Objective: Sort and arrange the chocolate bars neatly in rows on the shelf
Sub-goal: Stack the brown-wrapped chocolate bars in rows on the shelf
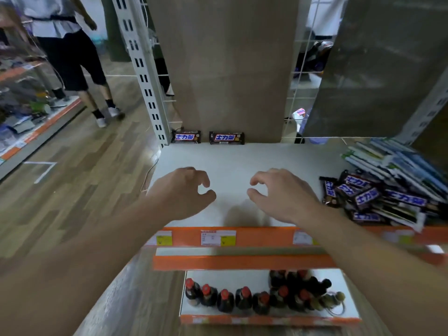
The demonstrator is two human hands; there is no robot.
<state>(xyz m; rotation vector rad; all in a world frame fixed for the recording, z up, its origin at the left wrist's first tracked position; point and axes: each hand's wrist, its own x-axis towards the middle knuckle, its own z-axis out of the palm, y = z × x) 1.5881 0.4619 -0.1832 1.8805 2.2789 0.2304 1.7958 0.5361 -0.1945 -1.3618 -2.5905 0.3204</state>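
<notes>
Chocolate bars [363,195] heaped right, partly under blurred packets [400,163]; 2 upright behind.

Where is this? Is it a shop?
It looks like a small shop or supermarket aisle. The white shelf has an orange edge strip with price labels, chocolate bars lie in a heap on it, and red-capped bottles stand in a row on the shelf below.

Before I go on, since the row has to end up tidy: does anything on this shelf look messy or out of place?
Yes. The heap of chocolate bars at the shelf's right end lies jumbled, bars overlapping at mixed angles against a slumped stack of blue-green packs. Only two bars stand upright along the back.
</notes>
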